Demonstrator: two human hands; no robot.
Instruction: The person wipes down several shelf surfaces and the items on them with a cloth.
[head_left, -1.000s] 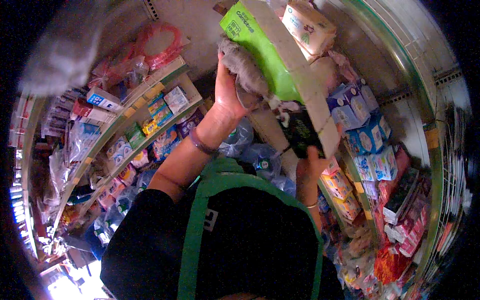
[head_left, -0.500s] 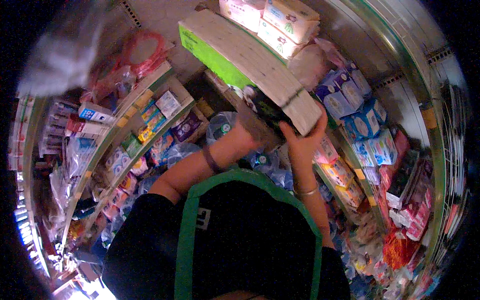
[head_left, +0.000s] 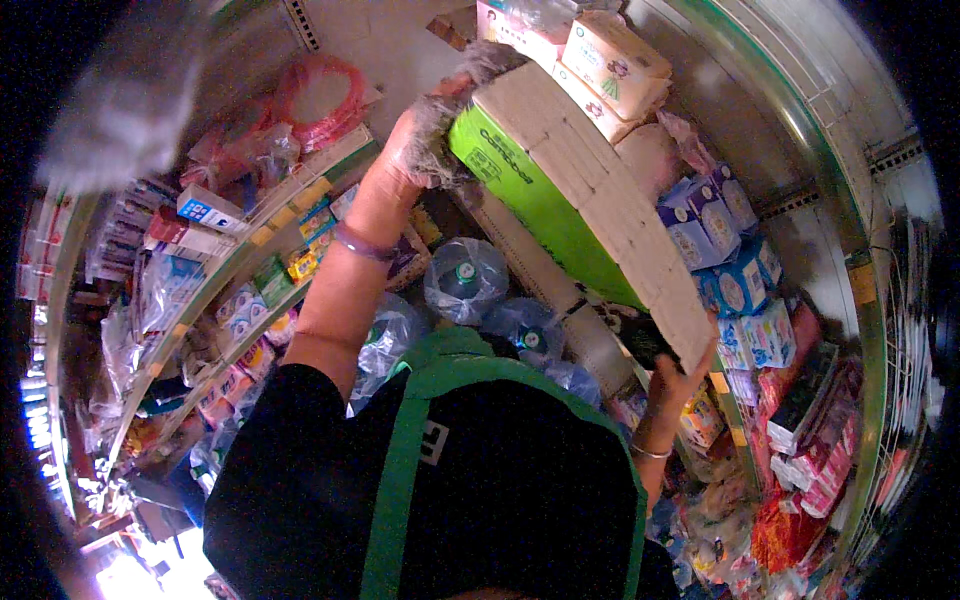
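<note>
A long box (head_left: 610,185) with a bright green side and a pale, dusty top slants across the upper middle, held up in front of the shelves. My right hand (head_left: 680,375) grips its lower right end, fingers partly hidden by the box. At the other end my left hand (head_left: 408,150) is closed around a grey fluffy rag (head_left: 437,140), which bunches on both sides of the fingers and touches the box's upper left corner.
Large clear water bottles (head_left: 465,280) stand below the box. Shelves on the left hold small boxes (head_left: 208,208) and a coil of pink tubing (head_left: 320,100). Soft tissue packs (head_left: 615,65) sit behind the box, and purple packs (head_left: 695,220) fill the right shelf.
My left hand has moved up and away to the box's far left end, bringing the rag into view. The box and my right hand have shifted right and nearer.
</note>
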